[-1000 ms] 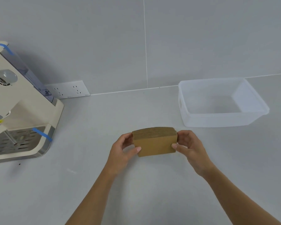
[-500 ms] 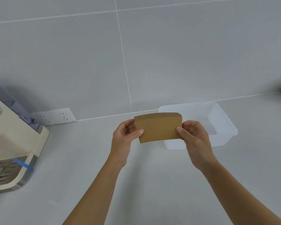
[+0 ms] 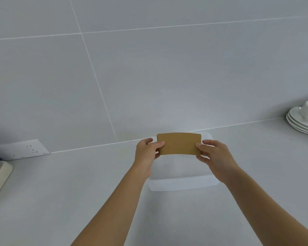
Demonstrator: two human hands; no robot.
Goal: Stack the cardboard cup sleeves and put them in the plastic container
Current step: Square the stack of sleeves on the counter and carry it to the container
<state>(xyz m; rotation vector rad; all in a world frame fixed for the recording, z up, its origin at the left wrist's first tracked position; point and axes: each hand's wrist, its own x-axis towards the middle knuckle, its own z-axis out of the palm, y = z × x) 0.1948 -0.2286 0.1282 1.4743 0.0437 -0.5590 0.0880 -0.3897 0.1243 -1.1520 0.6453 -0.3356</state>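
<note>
The head camera showed a squared-up stack of flat brown cardboard cup sleeves held upright in the air by both hands, directly above the clear, rectangular plastic container on the pale grey counter. The left hand was pinched shut on the stack's left end, thumb on the near face and fingers behind; the right hand was closed in the same way on the right end. Only the front face showed, so the stack's thickness could not be read.

By my reckoning, the stack would be light and fairly stiff as a block, yet loose: nothing bound the sleeves but the squeeze, and smooth cardboard faces could slide and fan out if the pinch eased. Taking it at both short ends, pressing front to back, looked the sound grip, and the curved edges gave little to rest on. The container looked thin and light, and might shift if bumped.

A stack of white saucers with a white cup stood well apart at the right, and a white wall socket at the left.
</note>
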